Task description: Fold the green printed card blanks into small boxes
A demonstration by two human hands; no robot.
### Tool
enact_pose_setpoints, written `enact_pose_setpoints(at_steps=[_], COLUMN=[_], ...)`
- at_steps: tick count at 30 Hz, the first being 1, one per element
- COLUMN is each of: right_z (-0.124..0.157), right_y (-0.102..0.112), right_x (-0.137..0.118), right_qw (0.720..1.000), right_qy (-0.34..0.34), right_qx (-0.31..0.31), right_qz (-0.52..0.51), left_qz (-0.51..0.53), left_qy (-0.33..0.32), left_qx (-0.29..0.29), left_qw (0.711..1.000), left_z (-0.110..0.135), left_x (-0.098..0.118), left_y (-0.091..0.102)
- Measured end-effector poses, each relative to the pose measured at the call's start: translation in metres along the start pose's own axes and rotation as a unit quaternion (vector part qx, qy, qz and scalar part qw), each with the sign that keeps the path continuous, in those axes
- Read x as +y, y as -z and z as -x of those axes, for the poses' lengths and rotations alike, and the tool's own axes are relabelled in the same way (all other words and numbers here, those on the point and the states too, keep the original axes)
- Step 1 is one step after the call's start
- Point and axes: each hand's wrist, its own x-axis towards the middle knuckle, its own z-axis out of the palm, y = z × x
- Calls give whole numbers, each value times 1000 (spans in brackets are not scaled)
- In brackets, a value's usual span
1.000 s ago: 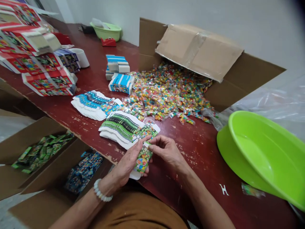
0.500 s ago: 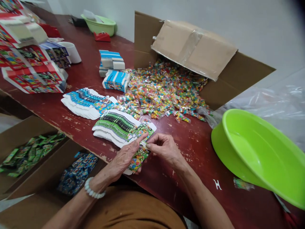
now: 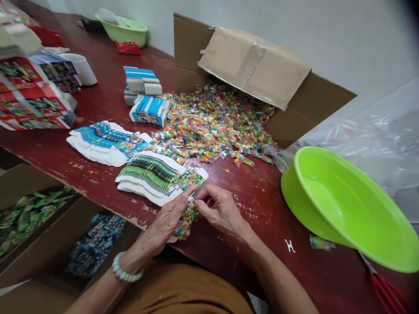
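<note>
My left hand [image 3: 168, 220] grips a small green printed carton [image 3: 185, 219] at the table's near edge. My right hand [image 3: 218, 210] pinches the carton's upper end, fingers curled together. Just beyond them lies a fanned stack of flat green cartons [image 3: 153, 176], and further left a fanned stack of flat blue cartons [image 3: 103, 141]. A heap of small colourful candy packets [image 3: 212, 124] spills from a cardboard box [image 3: 262, 74] lying on its side.
Stacked green basins [image 3: 347, 205] sit at the right, clear plastic sheet [image 3: 366, 139] behind. Blue folded boxes [image 3: 149, 109] and red printed packs [image 3: 32, 100] lie left. Below the table edge, floor boxes hold green [image 3: 26, 216] and blue [image 3: 94, 246] filled cartons. Red scissors [image 3: 388, 294] lie near right.
The view has shifted right, so everything slides left in frame. Both hands stay on the green carton; the right fingers have worked closer in at its upper end.
</note>
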Motion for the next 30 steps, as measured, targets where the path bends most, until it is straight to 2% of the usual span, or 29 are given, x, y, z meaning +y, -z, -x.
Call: enact_pose_setpoints(at_steps=[3, 5, 7, 10, 12, 14, 17, 19, 22, 23, 24, 25, 26, 28, 30], right_z=[-2, -2, -3, -1, 4, 12, 21, 18, -6, -17, -28, -40, -51, -68, -76], right_y=[1, 2, 4, 6, 2, -7, -21, -19, 13, 31, 51, 71, 91, 124, 145], right_x=[2, 4, 6, 9, 10, 12, 14, 20, 39, 49, 60, 73, 86, 110, 128], right_qw=[998, 996, 990, 966, 961, 970, 984, 988, 996, 1000, 992, 958, 933, 899, 877], right_qy=[-34, -29, -36, -95, -110, -79, 1, 39, 36, 16, -25, -84, -120, -163, -184], right_qx=[3, 8, -13, -65, -57, -19, 38, 20, -41, -13, 64, 158, 208, 257, 262], right_qz=[-45, -83, -136, -231, -248, -229, -175, -146, -66, -2, 104, 224, 269, 316, 358], left_qz=[1, -4, -8, 13, 46, 79, 112, 120, 156, 177, 195, 205, 204, 168, 90], left_qy=[4, -2, -9, -13, -7, -4, -23, -15, 41, 67, 93, 119, 139, 144, 118], left_qx=[-4, -11, -9, 1, 9, 19, 43, 53, 36, 18, -2, -22, -39, -61, -86], left_qw=[1000, 1000, 1000, 1000, 999, 997, 993, 991, 986, 982, 976, 971, 968, 973, 985], left_z=[-2, -2, -2, -2, -2, -3, -3, 0, 11, 17, 22, 28, 33, 40, 42], left_x=[0, 1, 2, 3, 3, 1, -4, -7, -12, -14, -16, -18, -19, -23, -26], left_y=[-3, -4, -5, -8, -10, -14, -19, -22, -22, -21, -18, -14, -8, 11, 39])
